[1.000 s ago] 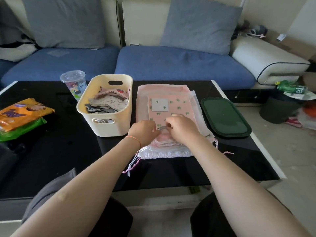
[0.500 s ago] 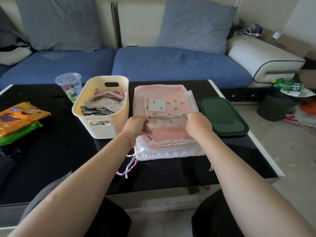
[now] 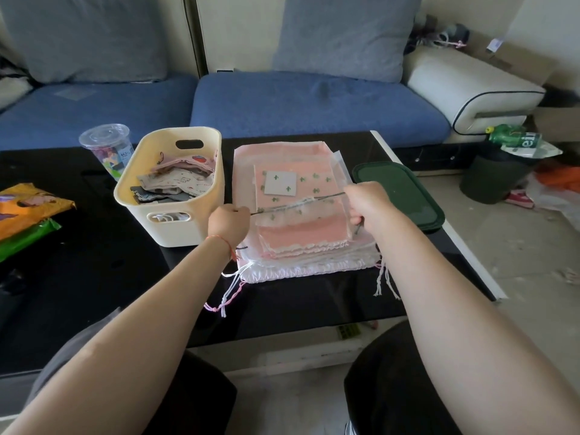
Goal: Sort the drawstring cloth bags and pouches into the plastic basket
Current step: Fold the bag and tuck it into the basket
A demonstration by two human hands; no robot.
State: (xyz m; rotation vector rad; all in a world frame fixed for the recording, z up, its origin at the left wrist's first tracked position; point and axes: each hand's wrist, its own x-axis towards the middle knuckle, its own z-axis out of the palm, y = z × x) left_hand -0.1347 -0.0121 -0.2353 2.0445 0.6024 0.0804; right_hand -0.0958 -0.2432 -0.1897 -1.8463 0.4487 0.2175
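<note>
A: What's different from a moment ago?

B: Your hands were together over the pile [image 3: 301, 246]; now they're apart, and the dark cord [image 3: 326, 197] of the sheer pouch [image 3: 298, 211] is stretched taut between them. The pouch mouth looks gathered at the middle, so I'd judge you're cinching it shut before it goes in.

A: And my grip?

B: Your left hand [image 3: 228, 226] is fisted, pinching one cord end just right of the basket [image 3: 175, 227]. Your right hand [image 3: 372, 207] is curled round the other end, raised near the green lid [image 3: 405, 196]. Both wrists are lifted off the desk [image 3: 94, 277].

A: Where's the pouch?

B: Hanging on the cord just over the pile, not in the basket yet. The basket already holds several folded pouches.
</note>
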